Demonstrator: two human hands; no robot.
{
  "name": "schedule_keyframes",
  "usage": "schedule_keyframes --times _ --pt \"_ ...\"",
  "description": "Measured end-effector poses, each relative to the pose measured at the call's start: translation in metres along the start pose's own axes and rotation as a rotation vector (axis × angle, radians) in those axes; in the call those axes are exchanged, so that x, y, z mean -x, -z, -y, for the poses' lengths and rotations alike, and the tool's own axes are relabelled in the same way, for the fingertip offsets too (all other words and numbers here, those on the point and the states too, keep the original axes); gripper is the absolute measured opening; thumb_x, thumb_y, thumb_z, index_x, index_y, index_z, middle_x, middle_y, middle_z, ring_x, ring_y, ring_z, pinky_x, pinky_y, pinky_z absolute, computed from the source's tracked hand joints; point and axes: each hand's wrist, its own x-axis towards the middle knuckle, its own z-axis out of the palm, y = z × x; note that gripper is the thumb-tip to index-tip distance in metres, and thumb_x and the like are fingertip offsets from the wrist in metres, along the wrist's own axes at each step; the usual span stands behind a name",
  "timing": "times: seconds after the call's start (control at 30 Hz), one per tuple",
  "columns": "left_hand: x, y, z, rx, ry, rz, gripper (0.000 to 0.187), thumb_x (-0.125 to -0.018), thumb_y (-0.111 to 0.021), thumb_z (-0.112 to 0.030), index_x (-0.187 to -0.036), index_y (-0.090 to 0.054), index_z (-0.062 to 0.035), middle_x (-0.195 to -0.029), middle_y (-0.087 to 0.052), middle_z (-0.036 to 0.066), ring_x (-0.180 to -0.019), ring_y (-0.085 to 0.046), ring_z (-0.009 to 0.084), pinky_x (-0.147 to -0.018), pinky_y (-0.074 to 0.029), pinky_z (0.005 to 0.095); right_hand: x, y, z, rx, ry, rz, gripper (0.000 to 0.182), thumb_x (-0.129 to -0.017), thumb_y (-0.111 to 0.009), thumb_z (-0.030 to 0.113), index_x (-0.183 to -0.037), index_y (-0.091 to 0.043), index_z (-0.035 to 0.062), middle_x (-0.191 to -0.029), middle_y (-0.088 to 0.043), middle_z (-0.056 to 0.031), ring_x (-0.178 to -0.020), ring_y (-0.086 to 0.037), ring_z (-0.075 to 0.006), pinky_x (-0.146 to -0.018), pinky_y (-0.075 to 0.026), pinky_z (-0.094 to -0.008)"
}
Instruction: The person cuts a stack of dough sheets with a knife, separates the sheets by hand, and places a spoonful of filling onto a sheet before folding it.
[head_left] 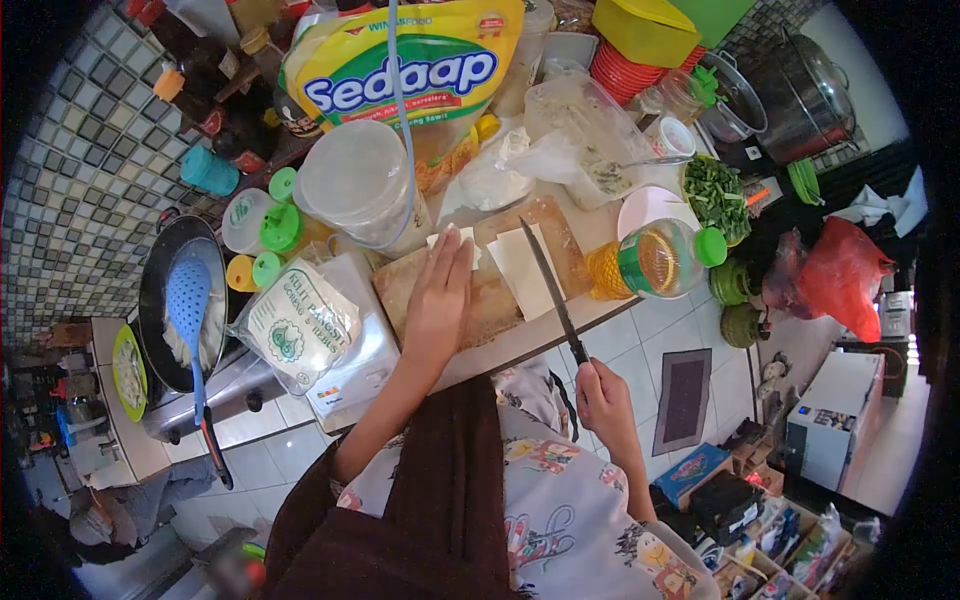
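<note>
My left hand (441, 300) lies flat on the wooden cutting board (400, 285), fingers stretched out over a pale piece of sheet (473, 248) that is mostly hidden under the fingertips. In my right hand (606, 402) is the handle of a long kitchen knife (548, 270). The blade points away from me, across the board's right part. Beneath and beside it lies a pale, flat stack of what look like wonton wrappers (515, 275); the blade covers part of its right side. A plastic packet labelled "Kulit Pangsit" (300, 325) sits left of the board on a white scale-like device (372, 355).
A frying pan (150, 290) with a blue slotted spatula (188, 295) stands left on the stove. Behind the board are a lidded clear tub (355, 180) and a bag of white powder (495, 175). An oil bottle (650, 260) and chopped greens (715, 200) are at right.
</note>
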Motion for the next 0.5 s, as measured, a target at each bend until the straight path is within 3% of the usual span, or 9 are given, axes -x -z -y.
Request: schedule_keyframes --times 0.17,0.4,0.5 --pt "-0.024 0.008 -0.014 0.104 -0.084 0.044 0.038 -0.079 -0.053 -0.012 -0.115 -0.046 -0.0003 -0.123 -0.043 0.016 -0.114 -0.04 0.0311 -0.098 -0.031 0.0393 0.002 0.001 0.004 -0.035 0.02 -0.06 0.034 -0.089 -0.043 0.026 -0.066 -0.043 0.0005 -0.051 -0.04 -0.0023 -0.048 -0.035 -0.009 -0.043 -0.031 -0.0266" --pt "-0.04 -0.016 -0.029 0.034 -0.091 0.001 0.04 -0.074 -0.059 -0.018 -0.11 -0.051 -0.003 -0.102 -0.053 0.011 -0.095 -0.049 0.0276 -0.087 -0.036 0.0398 0.004 0.001 0.004 -0.081 0.022 -0.061 0.034 -0.09 -0.042 0.026 -0.065 -0.043 0.0024 -0.051 -0.041 0.0003 -0.047 -0.036 -0.0068 -0.042 -0.03 -0.0242" --pt "-0.039 -0.016 -0.031 -0.055 -0.032 -0.014 0.034 -0.072 -0.06 -0.017 -0.102 -0.055 -0.004 -0.094 -0.055 0.009 -0.09 -0.049 0.0254 -0.084 -0.035 0.0392 0.003 -0.004 -0.003 -0.095 0.101 -0.075 0.037 -0.092 -0.037 0.032 -0.064 -0.04 0.0072 -0.046 -0.034 0.0049 -0.036 -0.029 -0.0032 -0.034 -0.022 -0.0194"
